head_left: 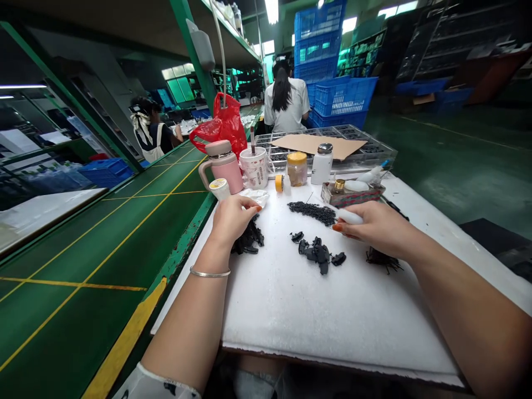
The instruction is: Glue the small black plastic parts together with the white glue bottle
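My left hand (233,219) rests on a white foam sheet (316,310), its fingers curled over a heap of small black parts (249,239); whether it grips one is hidden. My right hand (374,226) is closed round a white pen-like tool (348,216), whose tip points left toward a strip of tiny black pieces (311,211). Between the hands lies a cluster of larger black parts (318,252). A tangle of thin black scraps (382,259) sits just under my right wrist. A silver bangle circles my left wrist.
Behind the sheet stand a pink mug (222,166), a white cup (254,167), an amber jar (296,168), a white bottle (322,163) and a compartment tray under cardboard (316,145). A green conveyor (103,244) runs on the left. Two people sit farther back; blue crates (332,83) are stacked behind.
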Demonstrator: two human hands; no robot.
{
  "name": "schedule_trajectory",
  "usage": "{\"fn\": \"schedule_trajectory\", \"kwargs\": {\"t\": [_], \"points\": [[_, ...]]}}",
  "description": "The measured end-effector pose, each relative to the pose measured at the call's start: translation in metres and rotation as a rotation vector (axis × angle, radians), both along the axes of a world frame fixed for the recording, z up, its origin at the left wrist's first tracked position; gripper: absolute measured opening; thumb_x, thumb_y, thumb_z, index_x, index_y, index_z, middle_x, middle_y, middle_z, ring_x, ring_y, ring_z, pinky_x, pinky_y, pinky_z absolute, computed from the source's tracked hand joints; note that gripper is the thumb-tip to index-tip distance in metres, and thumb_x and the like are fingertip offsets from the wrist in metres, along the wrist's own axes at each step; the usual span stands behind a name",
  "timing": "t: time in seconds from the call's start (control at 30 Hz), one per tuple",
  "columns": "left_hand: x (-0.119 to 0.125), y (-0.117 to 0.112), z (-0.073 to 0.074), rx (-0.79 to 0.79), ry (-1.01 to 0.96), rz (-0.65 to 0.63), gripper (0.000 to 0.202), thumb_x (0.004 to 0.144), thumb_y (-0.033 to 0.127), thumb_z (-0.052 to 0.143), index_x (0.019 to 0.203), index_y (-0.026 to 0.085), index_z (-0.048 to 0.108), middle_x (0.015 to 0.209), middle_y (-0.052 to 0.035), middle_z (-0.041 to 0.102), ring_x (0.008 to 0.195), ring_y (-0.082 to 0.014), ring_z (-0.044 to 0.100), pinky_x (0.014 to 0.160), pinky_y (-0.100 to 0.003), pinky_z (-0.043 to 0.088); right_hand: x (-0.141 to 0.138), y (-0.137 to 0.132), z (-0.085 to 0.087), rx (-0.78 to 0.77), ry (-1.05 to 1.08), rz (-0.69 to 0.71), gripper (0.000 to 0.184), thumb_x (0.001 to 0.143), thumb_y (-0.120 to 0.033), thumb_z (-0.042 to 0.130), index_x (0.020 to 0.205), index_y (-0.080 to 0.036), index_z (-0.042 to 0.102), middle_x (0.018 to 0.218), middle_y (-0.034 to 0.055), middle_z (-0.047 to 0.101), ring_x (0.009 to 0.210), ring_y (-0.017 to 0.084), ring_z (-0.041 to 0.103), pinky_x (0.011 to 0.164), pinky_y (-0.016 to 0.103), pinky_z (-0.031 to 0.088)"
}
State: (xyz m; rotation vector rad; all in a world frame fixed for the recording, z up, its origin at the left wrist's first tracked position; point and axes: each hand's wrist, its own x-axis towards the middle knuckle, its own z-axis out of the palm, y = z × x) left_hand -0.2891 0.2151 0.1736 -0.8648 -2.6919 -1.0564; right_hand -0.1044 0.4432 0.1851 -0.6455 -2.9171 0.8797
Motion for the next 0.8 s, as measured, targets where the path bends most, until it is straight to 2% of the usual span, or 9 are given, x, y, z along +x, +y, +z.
{"fn": "schedule_trajectory", "kwargs": {"t": [0.07, 0.17, 0.3, 0.4, 0.53, 0.67, 0.73, 0.8], "points": [[-0.005, 0.002, -0.007, -0.184, 0.098, 0.048, 0.020, 0.072, 0.036, 0.066, 0.083, 0.023, 0.076, 0.082, -0.0071, 0.069, 0.077, -0.0242, 0.058, 0.066, -0.032, 0.039, 0.000, 0.004, 0.002, 0.015, 0.042, -0.054, 0.030, 0.078, -0.046, 0.059, 0.073, -0.017, 0.062, 0.064, 0.0022, 0.061, 0.058, 0.014, 0.053, 0.054, 0.026, 0.032], [-0.011, 0.003, -0.016, -0.331, 0.167, 0.053, 0.023, 0.069, 0.033, 0.069, 0.089, 0.023, 0.076, 0.088, -0.0096, 0.070, 0.084, -0.0273, 0.059, 0.069, -0.033, 0.040, 0.001, 0.007, 0.004, 0.026, 0.110, -0.139, 0.029, 0.077, -0.045, 0.059, 0.074, -0.017, 0.064, 0.068, 0.0037, 0.064, 0.063, 0.017, 0.056, 0.055, 0.027, 0.034], [-0.015, 0.002, -0.022, -0.356, 0.174, 0.044, 0.020, 0.067, 0.029, 0.069, 0.086, 0.023, 0.075, 0.084, -0.0087, 0.071, 0.081, -0.0263, 0.059, 0.067, -0.031, 0.039, 0.003, 0.012, 0.006, -0.007, 0.181, -0.227, 0.033, 0.076, -0.048, 0.059, 0.075, -0.016, 0.065, 0.066, 0.0041, 0.064, 0.061, 0.016, 0.055, 0.055, 0.026, 0.033], [-0.016, -0.001, -0.021, -0.324, 0.171, 0.060, 0.017, 0.069, 0.030, 0.067, 0.082, 0.026, 0.076, 0.080, -0.0066, 0.072, 0.077, -0.0256, 0.060, 0.062, -0.030, 0.038, 0.007, 0.020, 0.006, -0.047, 0.222, -0.217, 0.033, 0.075, -0.047, 0.059, 0.078, -0.015, 0.066, 0.067, 0.0039, 0.064, 0.062, 0.015, 0.055, 0.057, 0.025, 0.035], [-0.019, -0.007, -0.018, -0.237, 0.145, 0.123, 0.017, 0.068, 0.029, 0.065, 0.080, 0.027, 0.077, 0.070, -0.0062, 0.071, 0.070, -0.0251, 0.060, 0.058, -0.030, 0.037, 0.012, 0.026, 0.008, -0.060, 0.098, -0.100, 0.026, 0.073, -0.040, 0.060, 0.080, -0.015, 0.066, 0.070, 0.0039, 0.065, 0.065, 0.016, 0.057, 0.057, 0.024, 0.036], [-0.023, -0.011, -0.016, -0.077, 0.068, 0.174, 0.021, 0.068, 0.029, 0.065, 0.084, 0.027, 0.077, 0.074, -0.0055, 0.072, 0.073, -0.0251, 0.061, 0.061, -0.031, 0.040, 0.015, 0.027, 0.009, 0.005, -0.017, 0.018, 0.017, 0.070, -0.028, 0.058, 0.076, -0.016, 0.067, 0.070, 0.0022, 0.064, 0.067, 0.015, 0.055, 0.057, 0.023, 0.034], [-0.024, -0.011, -0.015, 0.101, -0.025, 0.161, 0.024, 0.067, 0.027, 0.065, 0.088, 0.025, 0.077, 0.076, -0.0050, 0.072, 0.074, -0.0234, 0.061, 0.063, -0.031, 0.044, 0.016, 0.026, 0.010, 0.011, -0.046, 0.042, 0.015, 0.067, -0.025, 0.057, 0.073, -0.016, 0.067, 0.067, 0.0013, 0.062, 0.064, 0.013, 0.052, 0.055, 0.022, 0.032], [-0.023, -0.010, -0.015, 0.376, -0.148, 0.123, 0.027, 0.065, 0.026, 0.067, 0.090, 0.023, 0.077, 0.078, -0.0051, 0.071, 0.075, -0.0208, 0.062, 0.065, -0.030, 0.049, 0.017, 0.026, 0.010, 0.008, -0.064, 0.053, 0.014, 0.065, -0.023, 0.056, 0.070, -0.016, 0.066, 0.064, 0.0010, 0.060, 0.061, 0.012, 0.050, 0.053, 0.023, 0.030]]}}
